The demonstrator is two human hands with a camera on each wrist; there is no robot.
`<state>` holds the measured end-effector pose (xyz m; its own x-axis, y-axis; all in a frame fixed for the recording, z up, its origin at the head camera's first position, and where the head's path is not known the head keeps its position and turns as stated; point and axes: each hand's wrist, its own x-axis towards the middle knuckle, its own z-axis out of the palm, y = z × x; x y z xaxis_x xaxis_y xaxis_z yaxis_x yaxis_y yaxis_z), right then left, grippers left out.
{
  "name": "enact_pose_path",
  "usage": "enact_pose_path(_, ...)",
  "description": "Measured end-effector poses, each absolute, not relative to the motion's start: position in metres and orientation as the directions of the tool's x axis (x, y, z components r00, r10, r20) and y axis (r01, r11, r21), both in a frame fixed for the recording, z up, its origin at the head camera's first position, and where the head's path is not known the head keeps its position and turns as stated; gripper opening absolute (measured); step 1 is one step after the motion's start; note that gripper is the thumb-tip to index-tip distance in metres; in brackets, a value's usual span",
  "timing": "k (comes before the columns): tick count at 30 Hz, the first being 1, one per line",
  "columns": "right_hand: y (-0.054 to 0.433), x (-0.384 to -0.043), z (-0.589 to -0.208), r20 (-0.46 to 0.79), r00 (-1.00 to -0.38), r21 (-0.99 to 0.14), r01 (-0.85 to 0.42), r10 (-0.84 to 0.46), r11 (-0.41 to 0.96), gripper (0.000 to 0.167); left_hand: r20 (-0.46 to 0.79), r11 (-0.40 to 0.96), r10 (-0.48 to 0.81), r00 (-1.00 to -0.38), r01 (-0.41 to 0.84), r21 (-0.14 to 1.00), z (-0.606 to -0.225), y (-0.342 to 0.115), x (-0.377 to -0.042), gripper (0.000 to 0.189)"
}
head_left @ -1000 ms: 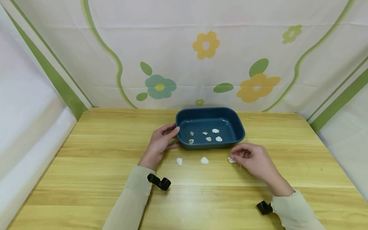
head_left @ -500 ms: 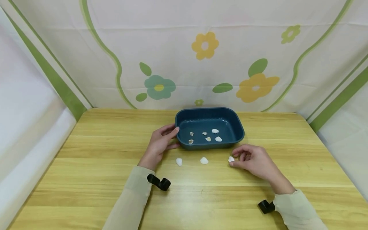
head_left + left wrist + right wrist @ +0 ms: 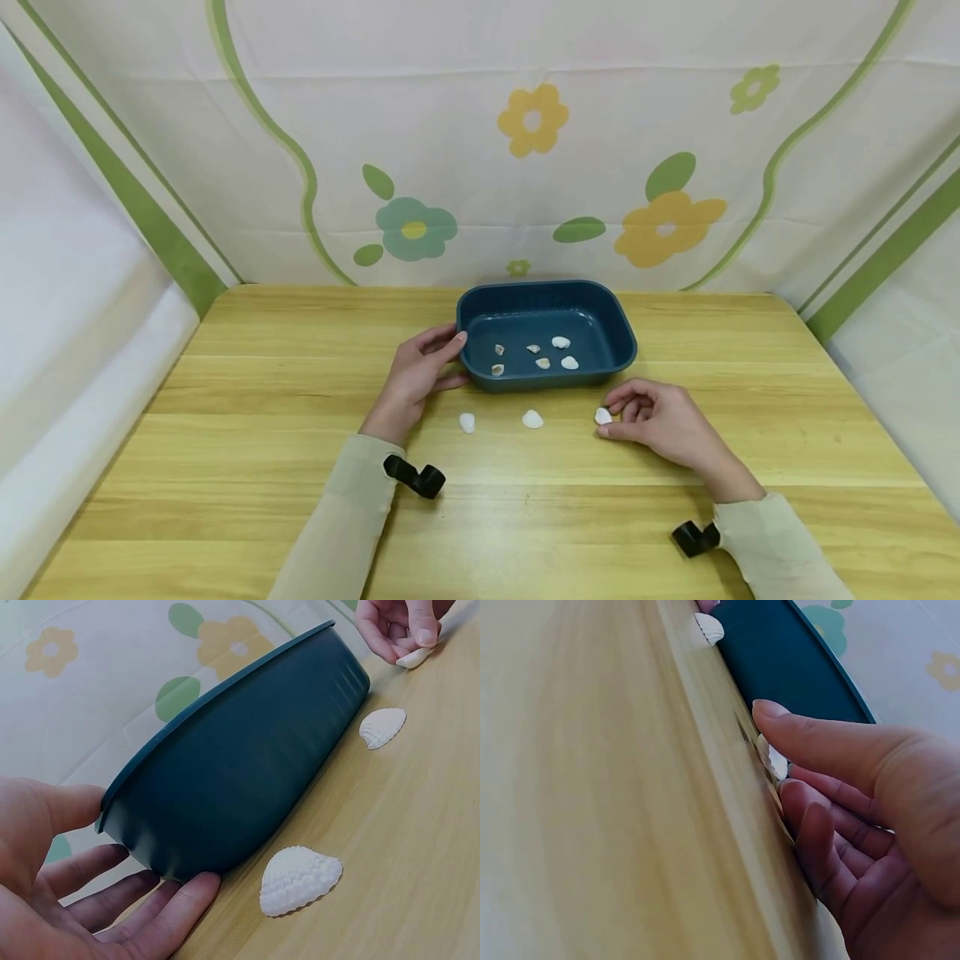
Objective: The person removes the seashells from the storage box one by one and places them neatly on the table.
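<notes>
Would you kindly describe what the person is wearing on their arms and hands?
Both arms are covered by long, pale beige sleeves reaching the wrists. The left hand and right hand are bare, with no gloves or rings visible. A small black camera mount is strapped under the left wrist, and a similar black mount sits at the right wrist.

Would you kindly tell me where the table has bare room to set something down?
The table is bare left of the left hand, right of the right hand, and along the near edge. It is crowded between the tray and the three loose shells.
</notes>
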<state>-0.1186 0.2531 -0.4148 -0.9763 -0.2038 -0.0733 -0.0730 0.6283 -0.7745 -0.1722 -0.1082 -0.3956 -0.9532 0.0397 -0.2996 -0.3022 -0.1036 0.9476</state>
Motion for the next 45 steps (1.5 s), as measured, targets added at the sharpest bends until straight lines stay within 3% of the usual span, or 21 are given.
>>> enact_pose_path(14, 0.25, -0.117, -0.414, -0.06, -0.972, -0.76, -0.103, -0.227, 0.642, 0.032, -0.301, -0.101, 0.035, -0.953, -0.303, 0.948, -0.397, -0.108, -0.173, 0.045)
enact_pose_path(26, 0.245, -0.115, -0.415, 0.052, -0.957, -0.691, -0.24, -0.284, 0.682, 0.008, -0.306, -0.098, 0.038, -0.951, -0.308, 0.946, -0.396, -0.108, -0.172, 0.046)
enact_pose_path(31, 0.241, -0.114, -0.411, 0.085, -0.951, -0.659, -0.278, -0.298, 0.699, 0.008, -0.308, -0.096, 0.039, -0.951, -0.31, 0.946, -0.395, -0.108, -0.172, 0.046)
enact_pose_path(39, 0.235, -0.116, -0.408, 0.015, -0.964, -0.687, -0.201, -0.264, 0.698, 0.007, -0.308, -0.098, 0.037, -0.951, -0.31, 0.946, -0.395, -0.109, -0.172, 0.046)
enact_pose_path(45, 0.234, -0.117, -0.408, 0.033, -0.977, -0.668, -0.178, -0.21, 0.723, 0.004, -0.303, -0.096, 0.037, -0.952, -0.306, 0.947, -0.396, -0.108, -0.172, 0.045)
